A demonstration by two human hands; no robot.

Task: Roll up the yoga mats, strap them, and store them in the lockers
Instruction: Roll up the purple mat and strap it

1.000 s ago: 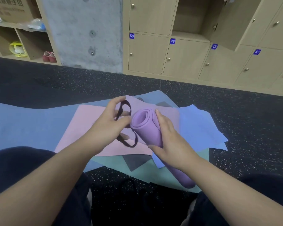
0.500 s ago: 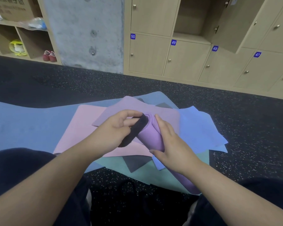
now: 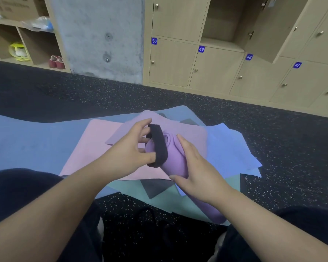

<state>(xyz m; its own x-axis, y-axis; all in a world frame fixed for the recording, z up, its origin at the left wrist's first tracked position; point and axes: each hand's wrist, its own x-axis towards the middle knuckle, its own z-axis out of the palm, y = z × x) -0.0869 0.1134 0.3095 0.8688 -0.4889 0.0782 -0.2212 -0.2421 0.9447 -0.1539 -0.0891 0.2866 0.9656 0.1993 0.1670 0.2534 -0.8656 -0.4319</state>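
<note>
A rolled purple yoga mat (image 3: 173, 157) lies slanted over a pile of flat mats, its far end raised toward the lockers. My right hand (image 3: 195, 171) grips the roll round its middle. A black elastic strap (image 3: 159, 146) loops over the roll's far end. My left hand (image 3: 129, 150) holds that strap, thumb hooked under its near side and fingers on its top. Beneath lie a pink mat (image 3: 87, 148), a mauve mat (image 3: 189, 129), a lilac-blue mat (image 3: 231, 148), a teal mat (image 3: 170, 199) and a large blue mat (image 3: 27, 140).
Wooden lockers (image 3: 216, 69) numbered 50 to 47 line the far wall; one locker above 49 stands open (image 3: 223, 21) with its door (image 3: 267, 29) swung right. A concrete pillar (image 3: 102, 35) and shoe shelves (image 3: 23, 44) stand at the left. My knees frame the speckled black floor (image 3: 273, 129).
My left hand brought the loose strap from beside the roll onto its far end and stretched it over the roll. My right hand kept its hold on the roll.
</note>
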